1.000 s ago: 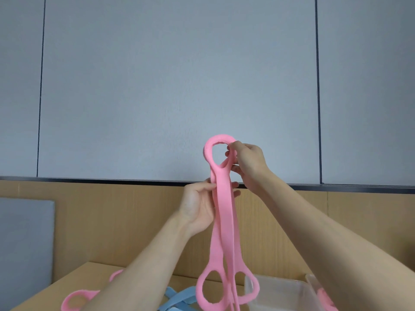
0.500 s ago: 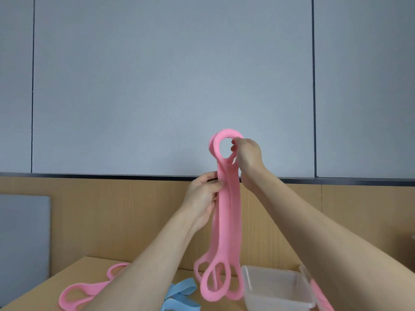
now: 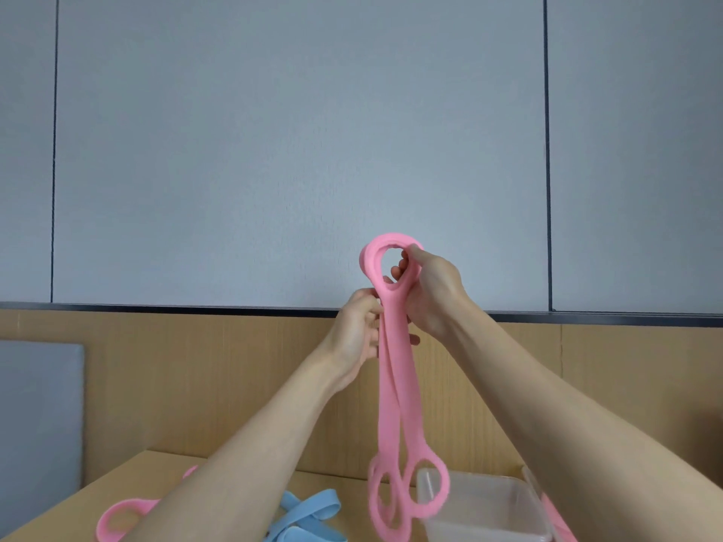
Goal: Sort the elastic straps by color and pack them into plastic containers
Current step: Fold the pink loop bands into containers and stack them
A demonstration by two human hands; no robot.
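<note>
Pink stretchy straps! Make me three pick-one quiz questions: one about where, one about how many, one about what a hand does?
1. Where do the blue elastic straps lie? A on the wooden table; B on a chair; C on the floor.
2. How many hands hold the long pink elastic straps? A none; B one; C two.
3. The right hand: A lies flat; B pinches the straps' top loop; C hangs empty.
A: they lie on the tabletop. C: the left hand grips too. B: fingers curl round the loop.
</note>
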